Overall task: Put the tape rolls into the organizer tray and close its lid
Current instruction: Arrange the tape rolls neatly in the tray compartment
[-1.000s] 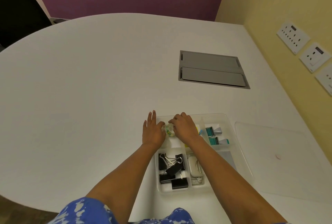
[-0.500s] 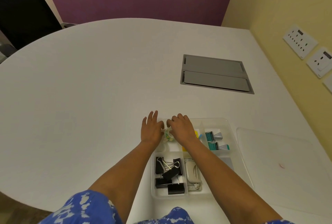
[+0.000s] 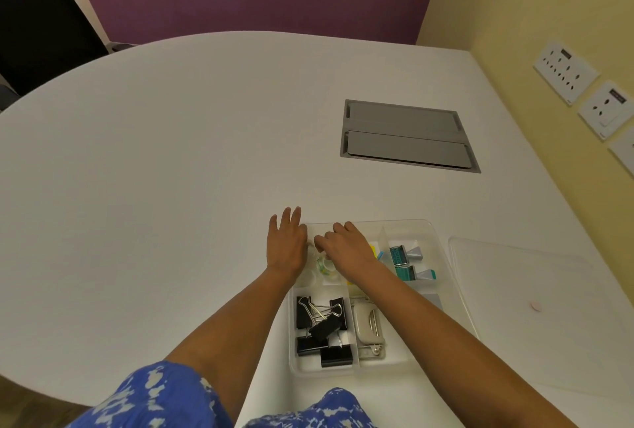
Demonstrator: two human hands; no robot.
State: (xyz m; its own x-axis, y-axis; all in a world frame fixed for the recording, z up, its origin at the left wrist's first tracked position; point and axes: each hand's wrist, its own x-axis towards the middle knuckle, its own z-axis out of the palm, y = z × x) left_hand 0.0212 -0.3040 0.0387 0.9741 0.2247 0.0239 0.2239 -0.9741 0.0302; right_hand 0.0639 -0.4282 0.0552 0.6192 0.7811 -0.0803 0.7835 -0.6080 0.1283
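your left hand [image 3: 287, 246] lies flat with its fingers spread and holding nothing, resting at the far left corner of the clear organizer tray [image 3: 433, 231] on the white worktop [image 3: 178, 187]. your right hand [image 3: 346, 249] reaches into the tray's far left compartment, its fingers curled down over a tape roll [image 3: 324, 264] with a green pattern; whether they are clamped on it or only touching it cannot be told. a second, clear roll [image 3: 306, 277] sits just beside it in the same compartment. black binder clips [image 3: 322, 328] fill the near left compartment, and teal-labelled items [image 3: 406, 261] lie in the far right one. the transparent lid [image 3: 535, 311] lies flat on the worktop, just right of the tray.
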